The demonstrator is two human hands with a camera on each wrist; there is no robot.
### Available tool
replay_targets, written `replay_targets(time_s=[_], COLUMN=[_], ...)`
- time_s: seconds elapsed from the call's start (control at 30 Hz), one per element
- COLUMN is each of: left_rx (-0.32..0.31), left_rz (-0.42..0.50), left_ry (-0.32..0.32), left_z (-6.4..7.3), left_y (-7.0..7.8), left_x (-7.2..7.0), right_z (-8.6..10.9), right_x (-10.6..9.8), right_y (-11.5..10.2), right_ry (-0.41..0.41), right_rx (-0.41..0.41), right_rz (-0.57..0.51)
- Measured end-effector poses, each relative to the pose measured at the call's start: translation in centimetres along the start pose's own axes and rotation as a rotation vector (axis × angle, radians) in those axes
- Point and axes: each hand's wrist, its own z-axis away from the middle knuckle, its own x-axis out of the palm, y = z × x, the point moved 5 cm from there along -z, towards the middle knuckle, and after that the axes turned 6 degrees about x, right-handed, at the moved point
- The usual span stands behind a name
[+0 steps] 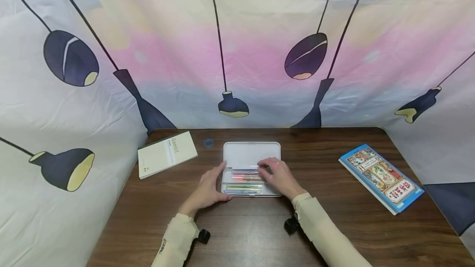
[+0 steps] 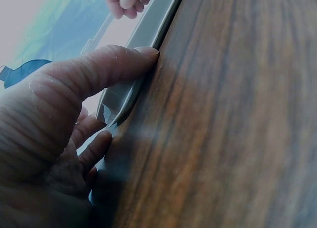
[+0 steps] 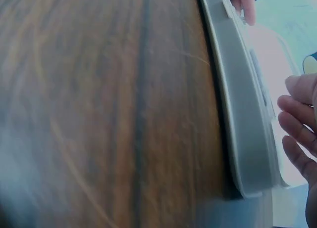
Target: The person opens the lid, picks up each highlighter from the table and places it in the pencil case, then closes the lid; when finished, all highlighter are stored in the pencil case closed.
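Observation:
An open white pencil case (image 1: 272, 191) lies on the table, its lid (image 1: 252, 153) folded back away from me. Inside are several pens (image 1: 243, 187), with pink and orange ones behind green and blue ones. My left hand (image 1: 208, 188) holds the case's left end, thumb along the front edge and the other fingers round the side. In the left wrist view its thumb (image 2: 106, 67) presses against the case's front wall. My right hand (image 1: 279, 176) hovers over the right part of the case, fingers loosely bent near the hinge, and the right wrist view shows nothing between them.
Behind and left lies a cream notepad (image 1: 159, 158) marked "Gambit". A blue ring (image 1: 209, 143) sits between it and the case. On the right is a blue illustrated booklet (image 1: 382, 178). A printed cloth (image 1: 252, 52) hangs along the back edge of the wooden table (image 1: 237, 234).

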Motion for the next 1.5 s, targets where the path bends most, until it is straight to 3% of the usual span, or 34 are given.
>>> replay_targets(time_s=[0.17,0.33,0.5,0.67,1.0,1.33,1.5], left_rx=[-0.007,-0.006,-0.01,0.0,-0.007,-0.013,-0.014], left_rz=[-0.009,0.014,0.036,0.064,0.069,0.047,0.042], left_ry=[-0.003,0.02,0.039,0.042,0.048,0.046,0.048], left_z=[0.0,0.0,-0.1,-0.2,-0.3,-0.3,-0.2], left_y=[0.0,0.0,-0.1,-0.1,-0.3,-0.3,-0.3], left_x=[-0.1,-0.2,-0.2,0.0,0.0,0.1,0.1], right_z=[-0.7,-1.9,-2.3,-1.9,-0.8,2.9,4.7], right_x=[-2.3,-4.7,-5.0,-4.7,-5.2,-6.3,-6.4], right_y=[0.4,1.6,3.3,4.0,2.7,0.2,-0.3], right_ry=[0.095,0.19,0.155,0.103,0.136,0.209,0.194], right_rx=[-0.024,0.043,0.136,0.168,0.12,-0.004,-0.054], right_rz=[-0.028,-0.063,-0.05,-0.078,-0.083,-0.091,-0.111])
